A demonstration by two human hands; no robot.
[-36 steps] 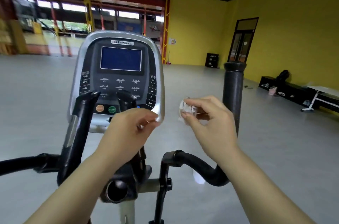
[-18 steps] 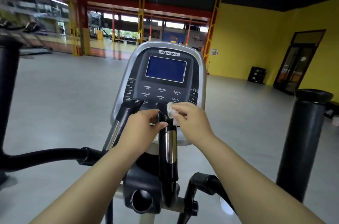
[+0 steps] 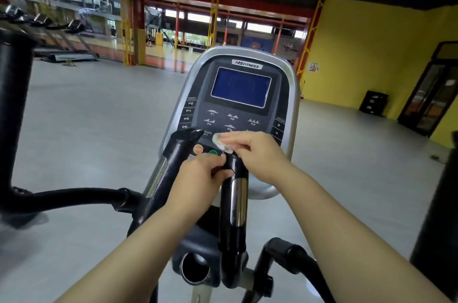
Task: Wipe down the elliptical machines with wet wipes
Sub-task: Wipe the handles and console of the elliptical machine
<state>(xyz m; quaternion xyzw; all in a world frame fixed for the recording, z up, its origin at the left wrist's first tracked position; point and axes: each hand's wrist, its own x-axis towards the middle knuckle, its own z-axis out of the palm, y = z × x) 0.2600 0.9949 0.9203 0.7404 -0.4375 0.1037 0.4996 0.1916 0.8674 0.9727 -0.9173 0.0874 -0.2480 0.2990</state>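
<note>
The elliptical's console (image 3: 241,89) stands ahead, silver-rimmed with a blue screen and dark button panel. My right hand (image 3: 257,151) holds a small crumpled white wet wipe (image 3: 221,142) and presses it against the lower button area, just above the top of the right black inner handle (image 3: 235,193). My left hand (image 3: 198,176) is closed on the upper end of that same handle, thumb and fingers around it. The left inner handle (image 3: 171,159) rises beside it, ungripped.
A long curved black handlebar (image 3: 74,197) runs left to a thick black post (image 3: 13,94). Another black post (image 3: 436,223) stands at the right edge. A cup holder (image 3: 195,270) sits below the console. Grey gym floor, yellow walls, treadmills (image 3: 62,52) far left.
My view has swung right to centre the console. My right hand carried the wipe from mid-air onto the console's lower buttons; my left hand stays at the handle top.
</note>
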